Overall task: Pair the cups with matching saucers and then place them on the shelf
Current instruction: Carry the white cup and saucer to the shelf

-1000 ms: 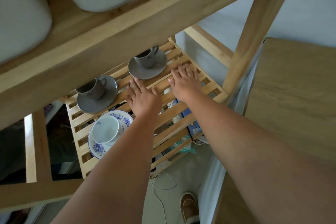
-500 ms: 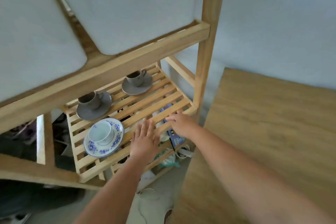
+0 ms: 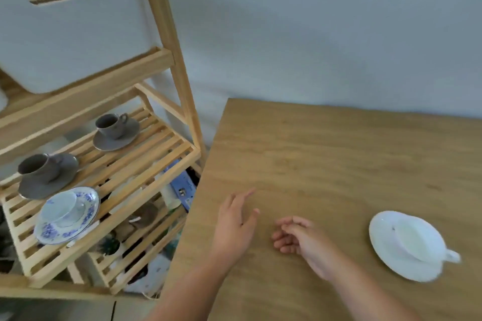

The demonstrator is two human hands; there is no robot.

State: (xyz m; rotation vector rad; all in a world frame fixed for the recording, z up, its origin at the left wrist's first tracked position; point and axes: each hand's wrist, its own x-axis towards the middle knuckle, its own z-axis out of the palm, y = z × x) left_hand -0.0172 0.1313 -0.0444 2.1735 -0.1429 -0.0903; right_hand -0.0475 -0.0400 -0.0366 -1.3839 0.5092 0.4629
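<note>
A plain white cup [image 3: 420, 242] sits on a white saucer [image 3: 386, 255] at the right of the wooden table [image 3: 326, 159]. On the slatted wooden shelf [image 3: 146, 156] at the left stand two grey cups on grey saucers, one at the back [image 3: 112, 126] and one nearer the left [image 3: 39, 168], plus a white cup on a blue-patterned saucer [image 3: 62, 210] at the front. My left hand [image 3: 233, 227] hovers over the table's left part, fingers spread, empty. My right hand [image 3: 300, 241] is beside it, fingers loosely curled, holding nothing, well left of the white cup.
A white fabric storage box [image 3: 67, 34] fills the shelf level above the cups. Under the cup shelf is a lower slatted rack [image 3: 140, 240] with mixed clutter and a blue item [image 3: 182, 187]. A pale wall runs behind table and shelf.
Both hands have drawn back from the shelf slats to the table. The view has swung right, bringing the white cup and saucer into sight.
</note>
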